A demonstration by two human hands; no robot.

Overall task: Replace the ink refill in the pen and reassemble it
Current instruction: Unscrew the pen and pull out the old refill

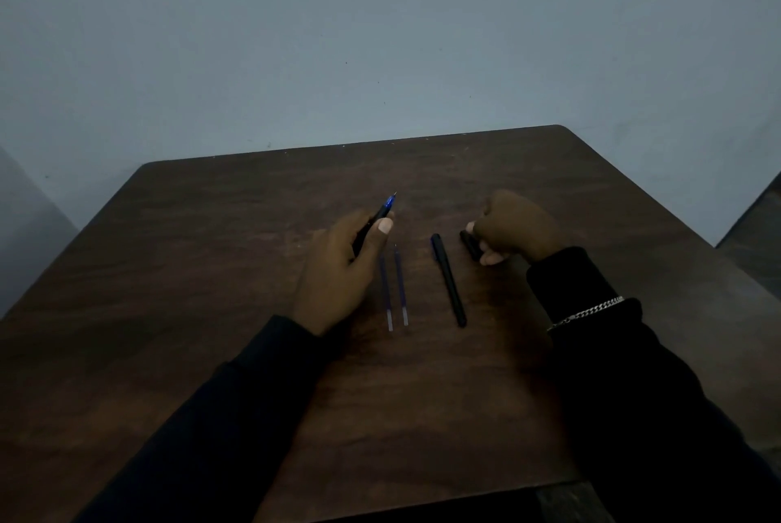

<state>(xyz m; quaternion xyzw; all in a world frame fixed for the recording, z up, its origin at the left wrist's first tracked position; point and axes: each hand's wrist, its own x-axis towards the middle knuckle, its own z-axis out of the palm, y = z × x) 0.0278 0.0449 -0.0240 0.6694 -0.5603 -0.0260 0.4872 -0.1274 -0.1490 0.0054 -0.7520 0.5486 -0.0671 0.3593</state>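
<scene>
On table (211,269): left hand (338,269) grips pen (376,222); barrel part-hidden.

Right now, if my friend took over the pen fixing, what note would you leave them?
Left hand: holds an uncapped pen, tip pointing away.
Right hand: closed on a small dark piece, probably the cap, at the table.
On the table between the hands: two refills side by side, and a second black pen, capped, right of them.
Done: pen looks uncapped.
Left: open the pen, swap in a refill, close it up.
</scene>
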